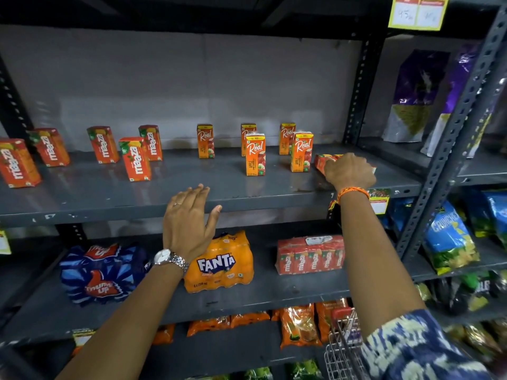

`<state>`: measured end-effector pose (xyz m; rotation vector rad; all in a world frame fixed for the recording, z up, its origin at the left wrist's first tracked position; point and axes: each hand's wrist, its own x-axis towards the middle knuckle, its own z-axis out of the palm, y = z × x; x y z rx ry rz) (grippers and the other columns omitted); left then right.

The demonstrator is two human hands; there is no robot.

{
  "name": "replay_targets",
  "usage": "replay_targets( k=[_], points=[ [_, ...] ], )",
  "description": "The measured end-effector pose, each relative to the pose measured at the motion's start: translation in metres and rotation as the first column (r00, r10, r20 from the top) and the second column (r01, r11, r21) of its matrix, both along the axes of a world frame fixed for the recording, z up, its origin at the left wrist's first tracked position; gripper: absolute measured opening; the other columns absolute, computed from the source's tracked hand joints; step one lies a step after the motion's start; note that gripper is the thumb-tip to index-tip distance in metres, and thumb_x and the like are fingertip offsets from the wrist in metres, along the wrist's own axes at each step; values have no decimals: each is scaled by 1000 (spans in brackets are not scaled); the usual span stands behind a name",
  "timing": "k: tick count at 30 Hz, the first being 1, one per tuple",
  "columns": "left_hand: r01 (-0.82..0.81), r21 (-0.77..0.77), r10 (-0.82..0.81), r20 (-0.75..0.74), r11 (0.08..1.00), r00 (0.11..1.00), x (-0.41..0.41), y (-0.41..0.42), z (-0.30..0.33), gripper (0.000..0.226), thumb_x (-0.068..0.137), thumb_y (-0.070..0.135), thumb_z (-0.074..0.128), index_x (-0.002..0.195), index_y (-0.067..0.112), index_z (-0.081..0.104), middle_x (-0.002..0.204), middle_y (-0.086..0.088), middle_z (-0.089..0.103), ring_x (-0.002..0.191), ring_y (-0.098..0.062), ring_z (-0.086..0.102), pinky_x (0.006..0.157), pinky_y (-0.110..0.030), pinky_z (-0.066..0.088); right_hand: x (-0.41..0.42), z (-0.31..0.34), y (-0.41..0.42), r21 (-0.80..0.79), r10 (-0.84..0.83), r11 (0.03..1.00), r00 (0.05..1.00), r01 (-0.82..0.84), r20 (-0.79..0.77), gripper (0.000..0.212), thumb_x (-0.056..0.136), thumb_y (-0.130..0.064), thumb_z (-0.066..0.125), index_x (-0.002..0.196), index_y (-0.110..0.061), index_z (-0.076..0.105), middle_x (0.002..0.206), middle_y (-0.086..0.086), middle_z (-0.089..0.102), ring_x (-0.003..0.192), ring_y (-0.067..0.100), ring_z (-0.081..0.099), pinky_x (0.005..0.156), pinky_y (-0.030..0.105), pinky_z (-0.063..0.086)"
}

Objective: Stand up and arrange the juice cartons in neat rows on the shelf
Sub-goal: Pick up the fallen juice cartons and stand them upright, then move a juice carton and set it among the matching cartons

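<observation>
On the grey metal shelf (109, 198) several red Maaza cartons (135, 159) stand upright at the left. Several orange Real apple cartons (255, 154) stand upright at the centre-right in two loose rows. One red carton (322, 160) lies flat at the shelf's right end. My right hand (349, 170) rests over it with fingers curled around it, hiding most of it. My left hand (189, 220) hovers open at the shelf's front edge, fingers spread, holding nothing.
The shelf below carries a Thums Up pack (101, 272), a Fanta pack (219, 264) and a wrapped Maaza multipack (310, 255). Snack bags (450, 237) fill the right bay. A wire basket (343, 344) hangs near my right arm. A perforated upright post (450, 149) bounds the shelf.
</observation>
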<state>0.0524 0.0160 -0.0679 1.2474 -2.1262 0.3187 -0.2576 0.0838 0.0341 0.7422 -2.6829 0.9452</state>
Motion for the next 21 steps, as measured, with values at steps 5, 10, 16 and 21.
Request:
replay_targets(
  k=[5, 10, 16, 21],
  points=[
    [9, 6, -9, 6, 1000, 1000, 3, -2, -1, 63, 97, 54, 31, 139, 11, 52, 143, -10, 55, 132, -28, 51, 113, -44, 32, -1, 2, -7, 4, 108, 994, 982, -110, 154, 66, 81, -47, 65, 129, -4, 51, 129, 15, 58, 119, 36, 57, 90, 42, 49],
    [11, 4, -11, 6, 1000, 1000, 2, -4, -4, 62, 98, 53, 32, 139, 12, 51, 143, -10, 55, 132, -28, 50, 113, -44, 32, -7, 6, -5, -487, 294, 870, 868, -70, 400, 50, 83, -18, 64, 123, -5, 36, 102, 8, 54, 63, 21, 66, 75, 39, 62],
    [5, -3, -5, -20, 1000, 1000, -2, -3, -4, 61, 97, 51, 35, 138, 10, 52, 142, -12, 56, 131, -31, 51, 113, -46, 32, -13, 7, 3, -653, 446, 757, 747, -22, 492, 35, 90, -18, 59, 120, -3, 50, 118, 13, 56, 67, 16, 58, 70, 38, 62],
    [-8, -1, 8, -53, 1000, 999, -6, -3, -3, 61, 96, 51, 35, 137, 9, 54, 141, -12, 57, 130, -31, 52, 112, -48, 34, -16, 8, 13, -826, 664, 555, 545, 99, 512, 12, 92, -3, 48, 84, -10, 43, 97, 11, 55, 89, 26, 59, 70, 38, 57]
  ],
)
